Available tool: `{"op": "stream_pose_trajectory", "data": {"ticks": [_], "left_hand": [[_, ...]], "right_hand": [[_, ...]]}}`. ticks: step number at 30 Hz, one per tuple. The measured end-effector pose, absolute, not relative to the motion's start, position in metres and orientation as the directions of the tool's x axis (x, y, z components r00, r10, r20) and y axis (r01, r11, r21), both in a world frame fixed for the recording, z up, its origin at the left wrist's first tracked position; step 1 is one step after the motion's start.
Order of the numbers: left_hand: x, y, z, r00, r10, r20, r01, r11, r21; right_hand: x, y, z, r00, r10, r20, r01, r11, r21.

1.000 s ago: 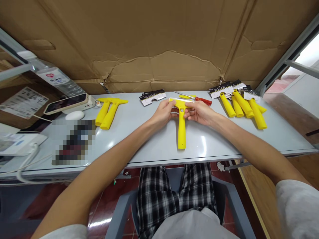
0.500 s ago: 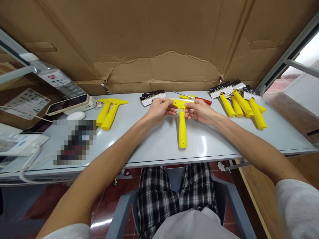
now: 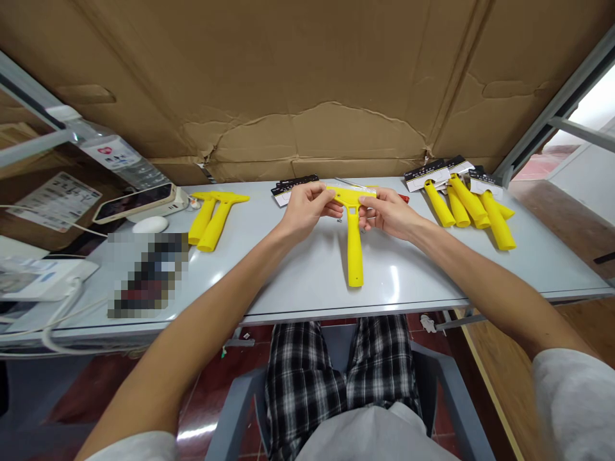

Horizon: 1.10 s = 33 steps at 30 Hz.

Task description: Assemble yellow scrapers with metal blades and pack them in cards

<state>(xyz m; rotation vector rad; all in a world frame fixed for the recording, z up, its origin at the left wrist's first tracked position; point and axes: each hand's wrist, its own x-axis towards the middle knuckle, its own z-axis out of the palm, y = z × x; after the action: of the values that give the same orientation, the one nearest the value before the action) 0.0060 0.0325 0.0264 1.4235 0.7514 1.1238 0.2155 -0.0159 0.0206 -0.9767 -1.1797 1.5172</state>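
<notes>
Yellow scraper (image 3: 354, 246) pinched at head by left hand (image 3: 307, 208) and right hand (image 3: 387, 212); risk: blade edge nicking fingertips, small loose screws rolling off table (image 3: 298, 282).

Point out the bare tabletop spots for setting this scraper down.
Bare grey tabletop lies between the two loose yellow scrapers and the held yellow T-shaped scraper. More lies right of it, before the carded yellow scrapers. The left end by the phone is crowded.

A pale grey, glossy table (image 3: 298, 282) carries two yellow plastic scrapers (image 3: 214, 214) at the far left, a white oval mouse (image 3: 150, 225) and a phone (image 3: 133, 200) beside them, and a pile of carded yellow scraper handles (image 3: 468, 205) at the far right.
</notes>
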Motion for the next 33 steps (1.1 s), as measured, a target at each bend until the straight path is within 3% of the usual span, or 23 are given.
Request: {"op": "stream_pose_trajectory", "data": {"ticks": [19,27,33], "left_hand": [[0.006,0.033,0.024,0.35,0.919,0.181,-0.118,-0.149,0.982],[0.007,0.045,0.013,0.35,0.936,0.024,-0.064,-0.001,0.998],[0.004,0.053,0.01,0.318,0.948,-0.01,-0.065,0.033,0.997]], "right_hand": [[0.212,-0.017,0.023,-0.217,0.969,-0.116,-0.2,-0.161,-0.966],[0.218,-0.005,0.018,-0.106,0.951,-0.289,-0.163,-0.303,-0.939],[0.23,0.004,0.014,-0.041,0.951,-0.305,-0.136,-0.308,-0.942]]}}
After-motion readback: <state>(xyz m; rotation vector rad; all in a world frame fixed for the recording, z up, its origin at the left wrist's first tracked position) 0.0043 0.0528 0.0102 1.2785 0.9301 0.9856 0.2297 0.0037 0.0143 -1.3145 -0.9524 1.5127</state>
